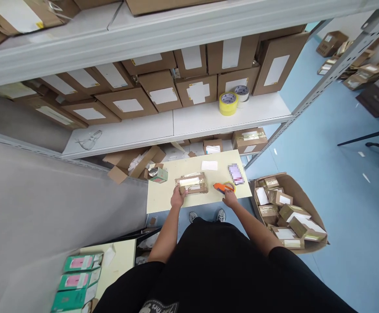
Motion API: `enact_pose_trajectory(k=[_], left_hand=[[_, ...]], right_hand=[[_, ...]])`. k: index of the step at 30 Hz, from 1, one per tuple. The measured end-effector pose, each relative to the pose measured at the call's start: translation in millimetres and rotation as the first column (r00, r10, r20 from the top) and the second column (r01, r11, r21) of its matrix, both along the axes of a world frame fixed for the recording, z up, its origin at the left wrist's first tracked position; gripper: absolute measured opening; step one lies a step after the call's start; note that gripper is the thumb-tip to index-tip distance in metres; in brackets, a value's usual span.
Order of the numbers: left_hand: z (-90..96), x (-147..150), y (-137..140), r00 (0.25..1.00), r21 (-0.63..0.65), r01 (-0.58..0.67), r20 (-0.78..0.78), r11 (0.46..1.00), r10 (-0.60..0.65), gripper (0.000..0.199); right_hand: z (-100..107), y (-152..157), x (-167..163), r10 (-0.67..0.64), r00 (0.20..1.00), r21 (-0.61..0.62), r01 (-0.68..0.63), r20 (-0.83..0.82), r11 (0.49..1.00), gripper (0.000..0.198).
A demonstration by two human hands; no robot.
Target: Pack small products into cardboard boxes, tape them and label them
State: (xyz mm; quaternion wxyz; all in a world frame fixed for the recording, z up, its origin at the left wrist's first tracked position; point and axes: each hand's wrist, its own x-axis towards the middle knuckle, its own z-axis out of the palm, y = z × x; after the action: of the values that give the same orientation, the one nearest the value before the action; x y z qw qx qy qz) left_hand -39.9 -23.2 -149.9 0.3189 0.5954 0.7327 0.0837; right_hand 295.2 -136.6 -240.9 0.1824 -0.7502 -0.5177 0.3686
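A small brown cardboard box (197,183) with shiny tape over it and a white label on top lies on the cream table (166,201). My left hand (177,198) grips its near left corner, fingers bent over the edge. To the right, my right hand (230,198) is closed on an orange tape dispenser (220,187) that carries a roll of yellowish tape. The dispenser is apart from the box, just above or on the tabletop; I cannot tell which. Behind the box is a white slip of paper (209,165). A blurred-out phone-like item (235,173) lies beyond the dispenser.
At the table's left stands a green carton (158,174). Tape rolls (228,104) and glasses (91,140) rest on the shelf (196,122) with several brown boxes. A large carton (316,213) of taped boxes stands right. Green packages (75,281) lie lower left.
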Motion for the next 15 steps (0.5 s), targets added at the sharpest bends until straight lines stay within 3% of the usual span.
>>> enact_pose_trajectory(k=[3,8,12,15], left_hand=[[2.7,2,-2,1.000,0.007,-0.006,-0.015,1.000,0.006,0.069],[5.5,2,-6,1.000,-0.013,0.011,-0.003,1.000,-0.011,0.068],[2.7,2,-7,1.000,-0.013,0.009,-0.002,1.000,-0.009,0.069],[-0.3,1,-4,1.000,-0.018,0.009,0.012,1.000,-0.008,0.068]], right_hand=[[-4,7,-4,-0.049,0.998,0.095,0.052,-0.035,0.994,0.041],[2,25,0,-0.098,0.992,0.071,0.104,-0.079,0.992,0.032],[16,33,8,-0.169,0.976,0.013,0.172,-0.137,0.985,0.039],[36,37,8,-0.126,0.968,0.054,0.141,-0.218,0.989,0.045]])
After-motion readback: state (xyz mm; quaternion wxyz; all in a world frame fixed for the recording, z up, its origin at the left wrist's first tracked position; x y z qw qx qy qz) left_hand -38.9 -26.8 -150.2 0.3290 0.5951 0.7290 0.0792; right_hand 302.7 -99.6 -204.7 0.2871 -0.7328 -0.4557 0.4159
